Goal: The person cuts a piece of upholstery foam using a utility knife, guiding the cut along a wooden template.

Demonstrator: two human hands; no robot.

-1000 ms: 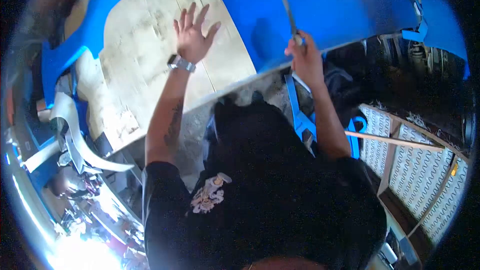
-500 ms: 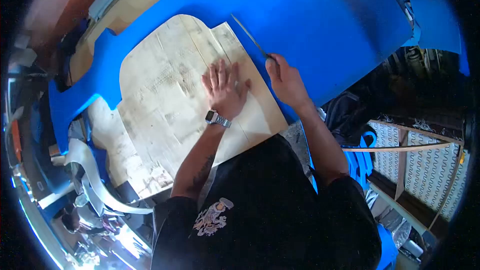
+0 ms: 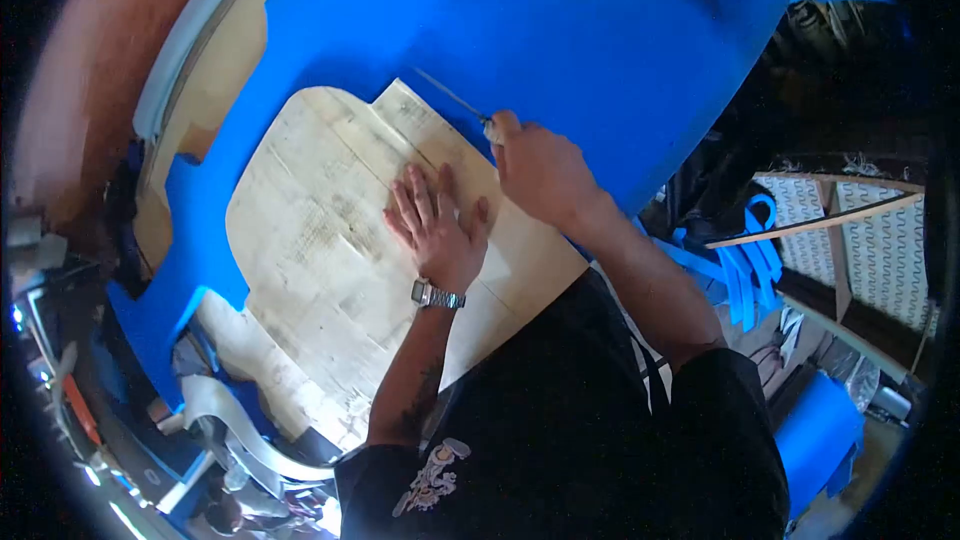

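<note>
A pale, scuffed board-like template (image 3: 300,240), rounded at one corner and notched, lies on a large blue sheet (image 3: 620,50). My left hand (image 3: 440,235) presses flat on the template with fingers spread; a metal wristwatch (image 3: 437,294) is on that wrist. Beyond the template's right edge, my right hand (image 3: 545,170) is closed around the handle of a long, thin-bladed knife (image 3: 455,100). Its blade slants up and left over the blue sheet, the tip close by the template's top corner.
Blue offcut strips (image 3: 745,265) hang at the right, near a wooden frame with zigzag springs (image 3: 875,250). A curled pale strip (image 3: 225,410) lies at lower left. A rolled blue piece (image 3: 820,440) stands at lower right.
The view has shifted, so the template appears lower and further left. My right hand has turned, and the knife blade lies at a flatter slant. My left hand stays pressed on the template.
</note>
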